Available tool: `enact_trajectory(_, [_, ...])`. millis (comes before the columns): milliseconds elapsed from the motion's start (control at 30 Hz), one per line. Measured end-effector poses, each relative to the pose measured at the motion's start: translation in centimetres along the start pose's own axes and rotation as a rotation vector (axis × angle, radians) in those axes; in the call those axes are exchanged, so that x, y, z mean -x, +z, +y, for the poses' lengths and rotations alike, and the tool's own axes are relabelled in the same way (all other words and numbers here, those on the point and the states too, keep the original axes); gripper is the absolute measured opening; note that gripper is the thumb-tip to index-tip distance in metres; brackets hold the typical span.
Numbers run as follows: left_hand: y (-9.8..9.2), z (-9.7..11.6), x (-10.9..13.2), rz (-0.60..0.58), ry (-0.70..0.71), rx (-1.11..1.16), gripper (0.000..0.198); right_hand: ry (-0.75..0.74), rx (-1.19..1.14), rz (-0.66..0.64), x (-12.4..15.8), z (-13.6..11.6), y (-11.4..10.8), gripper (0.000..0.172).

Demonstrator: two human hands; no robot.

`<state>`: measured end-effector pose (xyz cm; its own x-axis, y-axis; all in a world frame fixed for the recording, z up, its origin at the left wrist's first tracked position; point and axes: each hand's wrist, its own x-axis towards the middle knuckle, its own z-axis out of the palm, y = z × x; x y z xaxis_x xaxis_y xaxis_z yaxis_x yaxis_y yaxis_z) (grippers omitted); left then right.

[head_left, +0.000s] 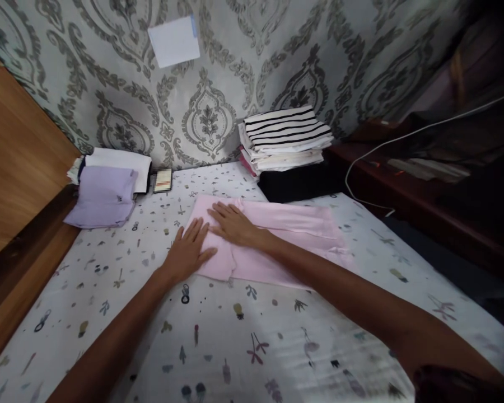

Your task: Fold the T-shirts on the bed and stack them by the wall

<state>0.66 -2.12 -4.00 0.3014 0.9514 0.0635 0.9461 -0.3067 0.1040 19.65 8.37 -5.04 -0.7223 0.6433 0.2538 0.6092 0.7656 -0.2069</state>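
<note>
A pale pink garment (273,260) lies flattened on the patterned bedsheet (218,347), its left end doubled over towards the middle. My left hand (187,251) rests flat on the left edge of this folded end, fingers spread. Just to its right, my right hand (233,225) presses flat on the same folded part, with its fingers stretched out to the left. Under my right forearm part of the pink cloth is hidden. Neither hand grasps anything.
A stack of folded clothes (285,134), striped on top, stands by the wall beside a black folded cloth (296,182). At the far left lie a lavender folded garment (103,196), a white one (124,162) and a small box (163,181). A white cable (357,159) hangs at right.
</note>
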Motion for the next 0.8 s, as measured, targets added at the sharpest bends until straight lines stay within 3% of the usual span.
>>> enact_trajectory(167, [0.6, 0.0, 0.2, -0.049, -0.021, 0.017, 0.073, 0.035, -0.048, -0.072, 0.2, 0.8, 1.2, 0.065])
enact_trajectory(367, [0.0, -1.1, 2.7, -0.001, -0.056, 0.146, 0.070, 0.068, -0.065, -0.130, -0.1, 2.4, -0.9, 0.056])
enact_trajectory(567, [-0.4, -1.7, 5.6, 0.062, -0.131, 0.278, 0.067, 0.223, 0.040, -0.057, -0.2, 4.5, -2.6, 0.036])
enact_trajectory(700, [-1.5, -1.9, 5.8, 0.172, -0.327, 0.475, 0.062, 0.141, 0.040, -0.024, -2.2, 3.6, -2.8, 0.033])
enact_trajectory(800, [-2.6, -2.3, 5.4, 0.136, -0.509, 0.621, 0.055, -0.067, -0.001, -0.104, -5.4, 2.2, -2.6, 0.045])
